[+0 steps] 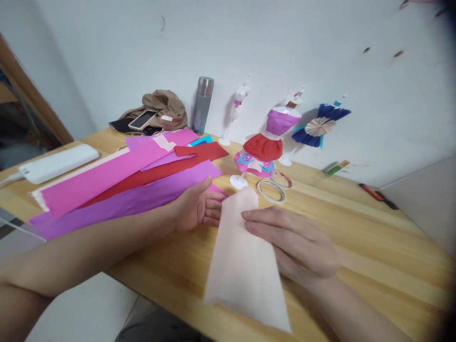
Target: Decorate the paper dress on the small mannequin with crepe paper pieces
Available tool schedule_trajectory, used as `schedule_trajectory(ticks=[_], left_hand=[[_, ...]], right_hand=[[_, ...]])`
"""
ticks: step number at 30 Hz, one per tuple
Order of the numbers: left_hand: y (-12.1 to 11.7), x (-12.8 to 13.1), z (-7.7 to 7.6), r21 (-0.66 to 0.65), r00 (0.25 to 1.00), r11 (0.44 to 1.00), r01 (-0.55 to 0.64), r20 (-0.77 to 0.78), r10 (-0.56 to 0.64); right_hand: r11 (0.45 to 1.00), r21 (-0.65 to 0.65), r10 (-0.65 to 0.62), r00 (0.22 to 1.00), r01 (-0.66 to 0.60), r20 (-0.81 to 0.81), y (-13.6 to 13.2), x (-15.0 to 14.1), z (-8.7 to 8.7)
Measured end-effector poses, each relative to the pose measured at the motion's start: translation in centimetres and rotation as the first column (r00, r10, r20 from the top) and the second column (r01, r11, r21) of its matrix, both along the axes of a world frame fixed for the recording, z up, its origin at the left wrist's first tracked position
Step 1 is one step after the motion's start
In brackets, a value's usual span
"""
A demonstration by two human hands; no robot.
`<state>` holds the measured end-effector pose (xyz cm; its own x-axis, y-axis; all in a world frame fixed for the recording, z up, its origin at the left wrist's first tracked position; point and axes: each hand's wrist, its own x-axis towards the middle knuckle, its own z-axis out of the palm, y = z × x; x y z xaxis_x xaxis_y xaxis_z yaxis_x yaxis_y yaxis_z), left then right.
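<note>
A pale cream-pink strip of crepe paper (245, 266) hangs slantwise over the wooden table's front part, folded or rounded at its top end. My right hand (295, 237) grips it from the right, fingers flat on the facing side and the thumb hidden behind. Left of the paper is my left hand (197, 206), palm turned up, thumb raised and fingers apart from it. Its fingertips reach the paper's left edge; whether they touch it I cannot tell. Just beyond the paper stands a small dress form (263, 147) in a purple top and red skirt on a white base.
Pink, red and purple paper strips (142, 185) overlap on the left, near a white power bank (59, 163). Behind are a bag (166, 107), a phone (142, 119), a grey flask (203, 107) and two more dress forms. Tape rolls (261, 195) and a cutter (377, 195) lie rightward.
</note>
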<state>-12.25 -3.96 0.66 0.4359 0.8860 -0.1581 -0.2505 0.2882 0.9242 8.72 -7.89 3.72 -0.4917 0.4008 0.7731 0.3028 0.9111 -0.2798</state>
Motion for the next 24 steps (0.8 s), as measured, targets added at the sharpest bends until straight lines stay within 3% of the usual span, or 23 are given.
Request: schedule_trajectory(ticks=[2, 4, 6, 8, 10, 13, 16, 18, 20, 24], left_hand=[[-0.2, 0.0, 0.3, -0.071, 0.998, 0.997, 0.036, 0.063, -0.032], [-0.1, -0.1, 0.5, -0.054, 0.995, 0.998, -0.016, 0.095, 0.021], [0.2, -0.3, 0.5, -0.037, 0.990, 0.997, -0.068, 0.118, 0.072], [0.3, -0.4, 0.4, -0.016, 0.985, 0.996, -0.093, 0.147, 0.095], [0.3, -0.3, 0.2, 0.015, 0.979, 0.996, -0.092, 0.184, 0.087], [-0.1, 0.1, -0.4, 0.025, 0.973, 0.996, -0.087, 0.216, 0.080], [-0.6, 0.6, -0.8, 0.007, 0.971, 0.995, -0.101, 0.217, 0.097], [-0.7, 0.6, -0.9, 0.014, 0.973, 0.997, -0.079, 0.221, 0.074], [-0.8, 0.6, -0.9, 0.034, 0.976, 0.999, -0.039, 0.217, 0.031], [-0.4, 0.4, -1.2, 0.022, 0.992, 1.000, -0.010, 0.128, 0.008]], right_hand=[[0.998, 0.010, 0.060, 0.996, -0.061, 0.066, 0.4, -0.3, -0.6], [0.995, -0.025, 0.101, 0.992, -0.100, 0.069, 0.8, -0.4, -1.6], [0.987, -0.138, 0.081, 0.996, -0.086, -0.038, 1.1, -0.4, -2.8], [0.932, -0.358, -0.039, 0.964, -0.059, -0.262, 1.5, -0.7, -3.9], [0.785, -0.611, -0.257, 0.844, -0.102, -0.471, 1.9, -1.0, -4.6], [0.483, -0.823, -0.521, 0.657, -0.298, -0.544, 2.7, -1.7, -5.0], [0.270, -0.841, -0.545, 0.645, -0.470, -0.536, 3.0, -2.1, -4.7], [0.187, -0.841, -0.499, 0.689, -0.507, -0.526, 2.8, -2.3, -4.4], [0.154, -0.857, -0.477, 0.723, -0.491, -0.500, 2.4, -2.4, -4.2], [0.214, -0.893, -0.464, 0.763, -0.395, -0.449, 1.8, -2.4, -4.4]])
